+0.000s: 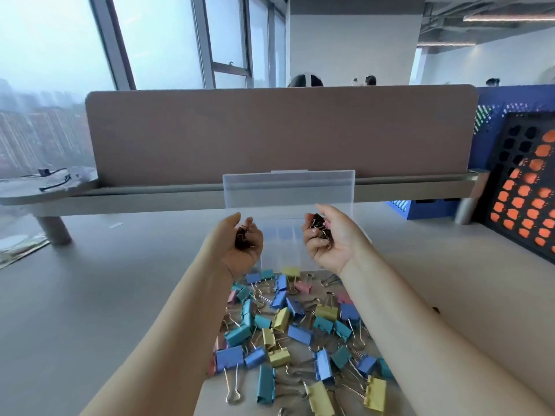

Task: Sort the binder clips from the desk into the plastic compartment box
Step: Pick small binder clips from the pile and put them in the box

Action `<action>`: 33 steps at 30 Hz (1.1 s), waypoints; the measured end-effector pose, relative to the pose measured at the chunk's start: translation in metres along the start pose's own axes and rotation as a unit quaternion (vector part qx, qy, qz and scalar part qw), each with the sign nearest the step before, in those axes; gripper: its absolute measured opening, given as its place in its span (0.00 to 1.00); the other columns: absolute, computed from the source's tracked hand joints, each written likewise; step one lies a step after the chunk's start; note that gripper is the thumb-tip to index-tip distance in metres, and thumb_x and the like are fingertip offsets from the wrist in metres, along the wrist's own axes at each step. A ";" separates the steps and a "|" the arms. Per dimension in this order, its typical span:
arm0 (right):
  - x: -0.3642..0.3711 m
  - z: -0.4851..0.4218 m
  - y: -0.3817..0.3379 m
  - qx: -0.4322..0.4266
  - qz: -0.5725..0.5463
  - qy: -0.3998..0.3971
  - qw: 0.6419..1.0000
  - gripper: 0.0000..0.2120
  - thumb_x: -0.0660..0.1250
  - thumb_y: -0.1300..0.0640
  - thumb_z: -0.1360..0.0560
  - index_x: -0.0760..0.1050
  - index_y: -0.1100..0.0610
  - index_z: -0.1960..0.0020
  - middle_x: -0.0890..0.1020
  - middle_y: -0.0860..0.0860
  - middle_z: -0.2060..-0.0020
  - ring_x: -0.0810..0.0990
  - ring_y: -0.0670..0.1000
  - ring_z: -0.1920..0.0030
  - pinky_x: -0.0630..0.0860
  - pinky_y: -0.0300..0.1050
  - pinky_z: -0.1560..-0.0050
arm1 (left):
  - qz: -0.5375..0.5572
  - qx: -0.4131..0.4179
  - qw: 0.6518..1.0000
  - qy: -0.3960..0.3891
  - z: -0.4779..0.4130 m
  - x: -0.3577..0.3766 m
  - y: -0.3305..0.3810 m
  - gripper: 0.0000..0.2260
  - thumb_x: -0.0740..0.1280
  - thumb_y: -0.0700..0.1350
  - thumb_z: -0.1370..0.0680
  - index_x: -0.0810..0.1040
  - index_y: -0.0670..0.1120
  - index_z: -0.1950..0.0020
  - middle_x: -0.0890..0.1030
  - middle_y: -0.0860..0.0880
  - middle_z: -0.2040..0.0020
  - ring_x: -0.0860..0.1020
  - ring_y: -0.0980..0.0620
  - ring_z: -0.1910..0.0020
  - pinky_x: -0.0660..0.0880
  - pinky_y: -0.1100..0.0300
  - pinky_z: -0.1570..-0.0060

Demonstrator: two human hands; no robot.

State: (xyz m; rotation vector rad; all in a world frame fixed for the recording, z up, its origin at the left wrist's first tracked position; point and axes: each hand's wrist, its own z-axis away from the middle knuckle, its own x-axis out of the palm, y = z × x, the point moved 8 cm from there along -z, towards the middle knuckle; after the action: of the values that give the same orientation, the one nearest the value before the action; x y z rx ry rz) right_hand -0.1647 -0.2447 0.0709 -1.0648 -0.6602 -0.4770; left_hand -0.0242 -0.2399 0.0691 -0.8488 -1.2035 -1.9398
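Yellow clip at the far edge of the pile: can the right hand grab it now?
Probably not yet. The yellow clip lies uncovered close to the right hand, but its fingers are curled round small dark binder clips and would need emptying first.

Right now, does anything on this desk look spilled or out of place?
Yes: coloured binder clips lie in a jumbled heap on the desk, in front of the clear box. The left hand and right hand each hold small dark clips.

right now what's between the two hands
Only the open clear box, seen in the head view; left hand and right hand each cup dark clips.
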 end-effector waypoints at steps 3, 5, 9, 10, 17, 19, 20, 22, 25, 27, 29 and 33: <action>0.036 -0.027 0.015 0.006 -0.012 -0.010 1.000 0.15 0.59 0.53 0.20 0.69 0.59 0.63 0.72 0.50 0.72 0.68 0.44 0.80 0.60 0.31 0.85 | 0.001 0.056 0.998 0.033 -0.006 -0.010 0.038 0.13 0.54 0.47 0.17 0.68 0.41 0.56 0.66 0.46 0.65 0.65 0.54 0.70 0.69 0.68 0.78; 0.052 -0.042 0.025 0.003 -0.024 0.004 1.000 0.16 0.59 0.53 0.20 0.68 0.59 0.64 0.71 0.52 0.72 0.69 0.45 0.77 0.64 0.32 0.84 | -0.008 0.083 0.995 0.045 -0.011 -0.012 0.054 0.12 0.53 0.48 0.17 0.66 0.43 0.57 0.65 0.46 0.64 0.64 0.53 0.69 0.70 0.64 0.72; 0.060 -0.063 0.033 -0.034 -0.044 0.060 0.997 0.16 0.62 0.50 0.22 0.68 0.61 0.63 0.70 0.54 0.71 0.71 0.50 0.71 0.76 0.38 0.73 | -0.032 0.111 0.991 0.072 -0.022 -0.017 0.069 0.12 0.54 0.50 0.19 0.66 0.43 0.55 0.65 0.46 0.64 0.64 0.50 0.68 0.67 0.61 0.63; 0.060 -0.067 0.034 -0.041 -0.039 0.066 0.996 0.17 0.63 0.49 0.22 0.68 0.61 0.62 0.70 0.54 0.71 0.71 0.50 0.71 0.77 0.40 0.69 | -0.053 0.117 0.988 0.084 -0.024 -0.018 0.070 0.13 0.54 0.51 0.19 0.68 0.42 0.54 0.67 0.45 0.63 0.66 0.49 0.67 0.68 0.61 0.62; 0.059 -0.080 0.030 -0.080 0.073 0.078 0.991 0.16 0.61 0.44 0.23 0.71 0.57 0.59 0.76 0.52 0.67 0.74 0.51 0.65 0.68 0.44 0.63 | -0.249 0.195 0.939 0.131 -0.027 -0.013 0.082 0.19 0.53 0.54 0.18 0.78 0.45 0.57 0.79 0.49 0.55 0.73 0.52 0.58 0.67 0.59 0.58; 0.059 -0.080 0.030 -0.078 0.092 0.085 0.989 0.17 0.62 0.44 0.24 0.73 0.57 0.60 0.78 0.52 0.66 0.75 0.51 0.65 0.69 0.43 0.63 | -0.274 0.210 0.930 0.129 -0.026 -0.011 0.085 0.19 0.52 0.54 0.18 0.78 0.46 0.57 0.79 0.50 0.54 0.73 0.53 0.58 0.66 0.60 0.61; 0.059 -0.081 0.031 -0.074 0.105 0.090 0.988 0.18 0.62 0.43 0.24 0.74 0.57 0.60 0.79 0.52 0.65 0.76 0.51 0.63 0.70 0.44 0.61 | -0.283 0.212 0.926 0.129 -0.026 -0.011 0.085 0.20 0.52 0.54 0.18 0.78 0.46 0.57 0.80 0.50 0.53 0.73 0.52 0.57 0.66 0.60 0.61; 0.059 -0.082 0.031 -0.069 0.138 0.098 0.983 0.20 0.61 0.40 0.25 0.78 0.57 0.60 0.81 0.51 0.62 0.78 0.51 0.59 0.70 0.45 0.55 | -0.298 0.210 0.922 0.129 -0.026 -0.011 0.084 0.21 0.51 0.55 0.18 0.78 0.46 0.57 0.80 0.49 0.51 0.74 0.51 0.54 0.68 0.56 0.53; 0.060 -0.082 0.031 -0.065 0.177 0.096 0.977 0.25 0.59 0.38 0.24 0.82 0.57 0.56 0.82 0.50 0.59 0.77 0.51 0.55 0.70 0.47 0.48 | -0.312 0.202 0.921 0.115 -0.028 -0.010 0.082 0.22 0.50 0.56 0.18 0.78 0.46 0.53 0.81 0.48 0.47 0.73 0.50 0.51 0.67 0.56 0.54; 0.063 -0.082 0.032 -0.060 0.192 0.083 0.976 0.27 0.56 0.36 0.24 0.83 0.58 0.52 0.83 0.50 0.55 0.76 0.51 0.52 0.69 0.47 0.49 | -0.319 0.194 0.922 0.102 -0.029 -0.009 0.080 0.23 0.48 0.58 0.18 0.78 0.46 0.52 0.81 0.47 0.44 0.73 0.50 0.49 0.66 0.57 0.53; 0.067 -0.084 0.034 -0.055 0.196 0.062 0.977 0.31 0.53 0.34 0.24 0.82 0.58 0.49 0.83 0.51 0.50 0.76 0.52 0.48 0.67 0.47 0.51 | -0.340 0.189 0.917 0.093 -0.031 -0.008 0.078 0.25 0.47 0.59 0.18 0.79 0.47 0.52 0.79 0.46 0.38 0.72 0.48 0.41 0.66 0.54 0.43; 0.073 -0.087 0.037 -0.038 0.200 -0.002 0.979 0.38 0.47 0.30 0.24 0.78 0.59 0.40 0.79 0.52 0.38 0.71 0.52 0.37 0.53 0.56 0.28 | -0.392 0.193 0.896 0.078 -0.030 -0.004 0.075 0.25 0.45 0.59 0.18 0.79 0.50 0.50 0.72 0.47 0.30 0.63 0.49 0.27 0.54 0.48 0.29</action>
State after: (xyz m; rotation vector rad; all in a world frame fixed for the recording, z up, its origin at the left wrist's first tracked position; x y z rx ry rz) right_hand -0.0658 -0.3118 0.0701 -1.2360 -0.4163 -0.1513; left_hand 0.0340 -0.2915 0.0904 0.0396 -1.9350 -2.1701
